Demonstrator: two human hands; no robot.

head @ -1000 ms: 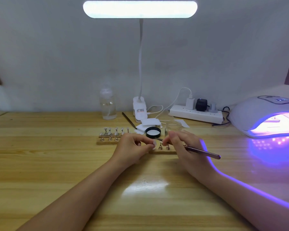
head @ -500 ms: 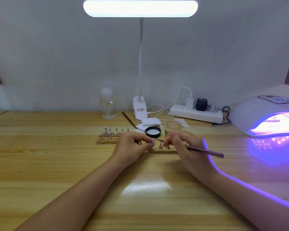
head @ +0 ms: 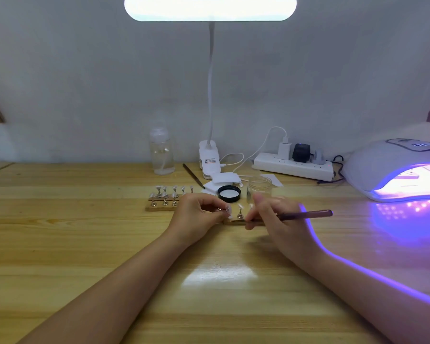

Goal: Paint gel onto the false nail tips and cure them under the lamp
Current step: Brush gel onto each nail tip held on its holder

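Note:
My left hand (head: 196,211) pinches a small stand with a false nail tip (head: 228,209) on it, lifted just above a wooden holder (head: 236,221). My right hand (head: 276,219) grips a thin brush (head: 305,214), its handle pointing right and its bristle end hidden by my fingers near the tip. Another tip on a metal stand (head: 239,212) stays on the holder between my hands. A second wooden holder (head: 159,207) with several tips on stands lies to the left. The curing lamp (head: 392,167) glows violet at the right.
An open clear jar (head: 259,186) and its black lid (head: 229,193) sit just behind my hands. White pads (head: 225,178), a spare brush (head: 193,175), a clear bottle (head: 161,152), a desk lamp base (head: 209,160) and a power strip (head: 292,166) line the back.
My right hand has drawn the brush slightly back to the right, away from the held tip. My left hand keeps the tip in the same place.

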